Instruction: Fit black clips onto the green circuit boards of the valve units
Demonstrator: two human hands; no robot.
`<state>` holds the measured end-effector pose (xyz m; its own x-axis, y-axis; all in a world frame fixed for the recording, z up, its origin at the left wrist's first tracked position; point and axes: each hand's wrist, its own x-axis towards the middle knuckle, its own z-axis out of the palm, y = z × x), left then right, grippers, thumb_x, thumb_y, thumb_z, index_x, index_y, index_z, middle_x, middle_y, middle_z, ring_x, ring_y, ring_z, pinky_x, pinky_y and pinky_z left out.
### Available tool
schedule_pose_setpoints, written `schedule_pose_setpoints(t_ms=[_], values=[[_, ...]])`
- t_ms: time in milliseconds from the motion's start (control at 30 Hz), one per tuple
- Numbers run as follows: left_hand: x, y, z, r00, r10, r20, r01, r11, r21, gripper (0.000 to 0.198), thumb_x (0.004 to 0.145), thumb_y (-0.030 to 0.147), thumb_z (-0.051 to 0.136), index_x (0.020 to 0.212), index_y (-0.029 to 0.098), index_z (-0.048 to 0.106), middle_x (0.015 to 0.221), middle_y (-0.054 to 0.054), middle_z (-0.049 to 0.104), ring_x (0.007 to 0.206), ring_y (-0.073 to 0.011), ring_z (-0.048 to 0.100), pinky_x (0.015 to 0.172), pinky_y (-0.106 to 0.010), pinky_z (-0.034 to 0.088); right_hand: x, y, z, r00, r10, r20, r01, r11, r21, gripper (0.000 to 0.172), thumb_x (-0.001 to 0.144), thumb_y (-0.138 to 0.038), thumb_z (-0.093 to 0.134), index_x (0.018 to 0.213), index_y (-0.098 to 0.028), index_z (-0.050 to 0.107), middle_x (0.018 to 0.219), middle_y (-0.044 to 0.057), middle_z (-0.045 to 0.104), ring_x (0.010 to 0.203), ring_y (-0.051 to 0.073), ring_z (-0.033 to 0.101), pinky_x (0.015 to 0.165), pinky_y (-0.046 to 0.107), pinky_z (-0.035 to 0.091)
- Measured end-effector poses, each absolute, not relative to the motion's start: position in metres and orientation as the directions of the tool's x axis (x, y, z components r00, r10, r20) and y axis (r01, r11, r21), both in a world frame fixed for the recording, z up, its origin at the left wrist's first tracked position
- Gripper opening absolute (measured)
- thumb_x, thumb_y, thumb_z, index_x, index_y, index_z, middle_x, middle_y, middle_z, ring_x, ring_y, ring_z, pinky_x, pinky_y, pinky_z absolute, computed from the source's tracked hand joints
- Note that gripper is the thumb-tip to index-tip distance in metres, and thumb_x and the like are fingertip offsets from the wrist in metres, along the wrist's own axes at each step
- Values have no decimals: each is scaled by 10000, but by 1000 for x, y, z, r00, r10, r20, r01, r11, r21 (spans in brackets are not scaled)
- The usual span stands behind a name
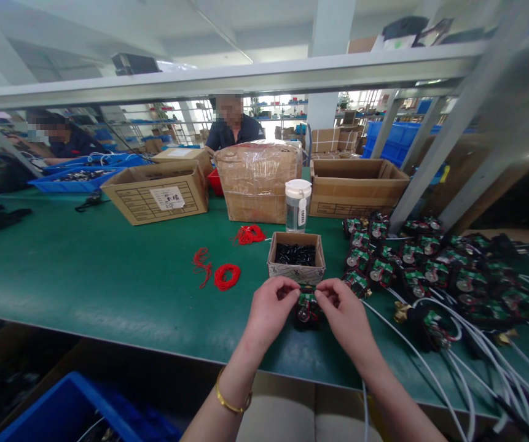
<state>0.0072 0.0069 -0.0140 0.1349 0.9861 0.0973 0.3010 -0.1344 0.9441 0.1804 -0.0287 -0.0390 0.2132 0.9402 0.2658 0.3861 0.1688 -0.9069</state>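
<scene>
A black device with a green circuit board (308,310) lies at the front of the bench between my two hands. A round metallic part and red wiring show inside it. My left hand (268,310) pinches its upper left corner, thumb against forefinger. At the upper right corner, my right hand (344,316) is closed in a similar pinch. Any small piece between the fingertips is hidden. Just beyond the hands stands a small cardboard box (296,272) of small black parts (295,253).
Red wire bundles (227,277) lie on the green bench (121,276) to the left. Many similar devices (416,279) with white cables crowd the right. Behind are cardboard cartons (257,184), a lidded cup (297,209) and a metal frame. Two people sit across the bench.
</scene>
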Motion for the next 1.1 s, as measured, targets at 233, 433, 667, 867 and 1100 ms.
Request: schedule_pose_setpoints(t_ms=[233,433,667,867,1100], values=[[3,9,-24,177,980,97,227,-136,964,125,820,188,668,906,193,759,924,-39,749,866,-188,686,822,-301,530,185,-29,-42,188,951,246,382,160,-910,282,911,-474,600,950,-205,672,845,29,647,754,219,609,682,321,476],[-2,5,-31,219,972,80,168,-118,979,188,852,222,651,1000,203,765,1018,-49,751,903,-189,678,859,-306,525,189,-33,-44,154,964,219,369,149,-917,313,924,-492,584,1007,-206,680,870,31,669,786,225,638,711,326,501],[-1,-1,-38,200,979,40,111,-63,992,280,818,184,667,1083,196,756,1063,-66,748,868,-180,666,851,-314,534,192,-40,-47,129,965,227,421,154,-894,271,924,-440,565,1022,-212,673,884,31,662,780,220,629,721,333,494],[-4,-9,-42,228,974,16,85,-36,996,404,805,151,668,1200,209,730,1057,-59,738,833,-164,662,834,-307,542,192,-50,-55,88,978,189,462,128,-878,275,903,-413,536,1043,-205,648,870,29,644,749,207,618,690,328,492],[-6,-16,-43,293,956,-2,33,-8,999,538,783,85,670,1298,241,682,1162,-56,734,974,-183,689,950,-340,537,186,-56,-61,84,989,119,475,65,-877,271,864,-406,513,1030,-215,608,816,10,626,697,203,608,645,324,471]])
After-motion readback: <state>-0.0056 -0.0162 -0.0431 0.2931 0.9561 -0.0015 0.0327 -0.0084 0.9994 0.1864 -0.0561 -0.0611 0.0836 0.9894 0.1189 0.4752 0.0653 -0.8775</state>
